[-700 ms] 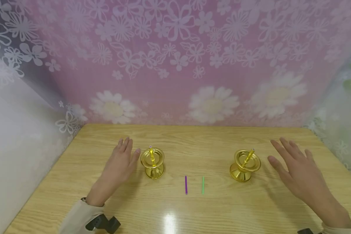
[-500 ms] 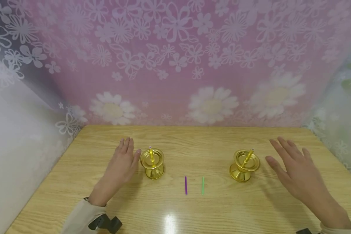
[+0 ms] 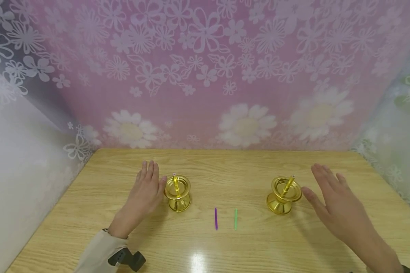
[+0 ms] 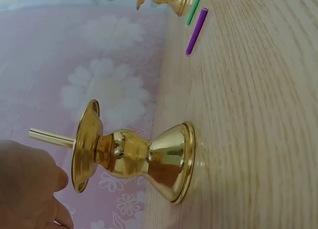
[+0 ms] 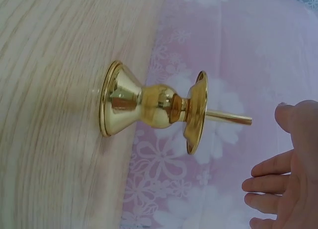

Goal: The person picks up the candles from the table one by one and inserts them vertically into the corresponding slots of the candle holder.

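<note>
Two gold candle holders stand upright on the table, each with a conical base, a round dish and a thin tube rising from it. My left hand (image 3: pixel 141 197) hovers left of the left candle holder (image 3: pixel 179 204), fingers straight, its thumb beside the dish rim; whether it touches is unclear. In the left wrist view that candle holder (image 4: pixel 130 153) is close to the thumb. On the other side, my right hand (image 3: pixel 339 212) is just right of the right candle holder (image 3: pixel 279 204), fingers extended. The right wrist view shows a gap between this hand (image 5: pixel 293 179) and the candle holder (image 5: pixel 158 106).
Between the candle holders a thin purple stick (image 3: pixel 216 218) and a thin green stick (image 3: pixel 235 219) lie side by side on the wooden table (image 3: pixel 205 167). A pink flowered curtain (image 3: pixel 191 76) rises behind the table's far edge.
My right hand has moved left, toward the right candle holder. The left hand has shifted slightly right. The candle holders and sticks stay where they were on the table.
</note>
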`<state>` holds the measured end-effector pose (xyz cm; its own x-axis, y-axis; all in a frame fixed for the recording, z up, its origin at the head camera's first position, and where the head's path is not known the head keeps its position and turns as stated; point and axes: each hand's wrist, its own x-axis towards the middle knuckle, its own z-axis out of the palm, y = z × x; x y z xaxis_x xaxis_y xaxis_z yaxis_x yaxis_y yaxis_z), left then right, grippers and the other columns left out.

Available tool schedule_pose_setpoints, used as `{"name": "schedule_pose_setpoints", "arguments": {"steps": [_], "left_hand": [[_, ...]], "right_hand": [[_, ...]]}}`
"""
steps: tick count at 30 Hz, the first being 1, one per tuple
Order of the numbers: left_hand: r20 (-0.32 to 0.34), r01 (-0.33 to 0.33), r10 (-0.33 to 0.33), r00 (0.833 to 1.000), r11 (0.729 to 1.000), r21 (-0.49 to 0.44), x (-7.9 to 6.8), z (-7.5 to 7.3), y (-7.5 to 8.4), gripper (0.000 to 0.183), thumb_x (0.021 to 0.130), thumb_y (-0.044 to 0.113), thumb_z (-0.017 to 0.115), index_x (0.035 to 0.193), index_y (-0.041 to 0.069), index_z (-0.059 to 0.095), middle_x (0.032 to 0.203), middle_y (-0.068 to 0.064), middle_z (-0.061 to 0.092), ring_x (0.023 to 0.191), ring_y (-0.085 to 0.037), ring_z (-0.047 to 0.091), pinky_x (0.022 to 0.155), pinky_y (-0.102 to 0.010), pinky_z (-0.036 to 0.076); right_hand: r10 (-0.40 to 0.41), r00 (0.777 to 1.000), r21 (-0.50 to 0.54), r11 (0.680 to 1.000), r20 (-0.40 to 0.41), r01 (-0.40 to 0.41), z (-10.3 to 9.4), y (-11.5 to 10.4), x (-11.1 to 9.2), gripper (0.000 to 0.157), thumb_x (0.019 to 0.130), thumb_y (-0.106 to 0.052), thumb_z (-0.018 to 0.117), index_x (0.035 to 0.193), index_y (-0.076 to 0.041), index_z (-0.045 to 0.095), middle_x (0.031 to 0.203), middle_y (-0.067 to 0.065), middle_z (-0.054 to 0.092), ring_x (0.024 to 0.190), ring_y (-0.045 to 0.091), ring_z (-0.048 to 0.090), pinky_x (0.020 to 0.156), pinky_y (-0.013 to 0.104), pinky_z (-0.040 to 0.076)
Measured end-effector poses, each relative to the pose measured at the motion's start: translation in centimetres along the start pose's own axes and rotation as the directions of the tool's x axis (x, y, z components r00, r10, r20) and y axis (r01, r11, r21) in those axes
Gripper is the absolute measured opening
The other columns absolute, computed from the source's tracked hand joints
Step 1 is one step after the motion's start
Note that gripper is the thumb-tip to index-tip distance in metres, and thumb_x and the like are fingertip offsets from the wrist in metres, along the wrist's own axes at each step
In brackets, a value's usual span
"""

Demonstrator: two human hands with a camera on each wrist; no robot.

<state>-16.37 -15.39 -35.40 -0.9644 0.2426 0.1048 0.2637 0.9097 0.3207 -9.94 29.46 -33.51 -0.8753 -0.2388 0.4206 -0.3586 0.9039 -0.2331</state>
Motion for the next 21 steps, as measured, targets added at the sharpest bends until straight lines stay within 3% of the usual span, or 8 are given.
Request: {"name": "schedule_pose_setpoints", "arguments": {"steps": [9, 11, 15, 17, 21], "left_hand": [[0.012, 0.006, -0.006, 1.000, 1.000, -0.003, -0.4, 0.9, -0.3, 0.062, 0.107, 0.030, 0.024, 0.146, -0.016, 0.012, 0.154, -0.033, 0.005, 0.144, -0.045, -0.004, 0.114, -0.058, 0.008], [0.013, 0.008, -0.008, 1.000, 1.000, -0.012, -0.3, 1.0, -0.2, 0.062, 0.107, 0.030, 0.024, 0.146, -0.016, 0.012, 0.154, -0.033, 0.005, 0.144, -0.045, -0.004, 0.114, -0.058, 0.007], [0.009, 0.011, -0.011, 1.000, 1.000, -0.023, 0.0, 1.1, -0.1, 0.062, 0.107, 0.030, 0.023, 0.146, -0.017, 0.012, 0.154, -0.034, 0.004, 0.143, -0.045, -0.005, 0.114, -0.058, 0.007], [0.006, 0.014, -0.013, 1.000, 1.000, -0.019, 0.1, 1.1, -0.1, 0.062, 0.107, 0.030, 0.023, 0.145, -0.018, 0.012, 0.153, -0.035, 0.004, 0.143, -0.045, -0.006, 0.114, -0.058, 0.006], [0.007, 0.023, -0.023, 1.000, 1.000, -0.009, 0.2, 0.9, -0.2, 0.062, 0.107, 0.031, 0.021, 0.145, -0.018, 0.012, 0.153, -0.035, 0.005, 0.143, -0.045, -0.005, 0.114, -0.057, 0.007]], "right_hand": [[-0.015, 1.000, 0.006, 1.000, 0.011, 0.015, 0.2, -2.7, -0.2, 0.064, 0.101, -0.030, 0.052, 0.152, -0.001, 0.025, 0.153, 0.024, 0.029, 0.145, 0.034, 0.019, 0.119, 0.041, 0.005], [-0.029, 0.999, 0.009, 1.000, -0.024, 0.029, 0.2, -3.3, -0.2, 0.062, 0.100, -0.029, 0.055, 0.149, -0.001, 0.032, 0.151, 0.023, 0.034, 0.144, 0.033, 0.023, 0.116, 0.048, 0.017], [-0.084, 0.989, 0.002, 0.996, -0.120, 0.085, 0.5, -4.4, 0.3, 0.054, 0.095, -0.025, 0.062, 0.140, 0.001, 0.046, 0.147, 0.018, 0.042, 0.139, 0.032, 0.033, 0.088, 0.059, 0.045], [-0.120, 0.980, -0.008, 0.993, -0.159, 0.120, 0.7, -4.8, 0.7, 0.051, 0.093, -0.022, 0.065, 0.136, 0.001, 0.051, 0.145, 0.016, 0.045, 0.135, 0.032, 0.040, 0.074, 0.057, 0.050], [-0.184, 0.958, -0.011, 0.982, -0.218, 0.187, 1.5, -5.4, 1.2, 0.045, 0.093, -0.023, 0.063, 0.129, 0.003, 0.056, 0.141, 0.016, 0.049, 0.123, 0.037, 0.050, 0.065, 0.049, 0.054]]}}
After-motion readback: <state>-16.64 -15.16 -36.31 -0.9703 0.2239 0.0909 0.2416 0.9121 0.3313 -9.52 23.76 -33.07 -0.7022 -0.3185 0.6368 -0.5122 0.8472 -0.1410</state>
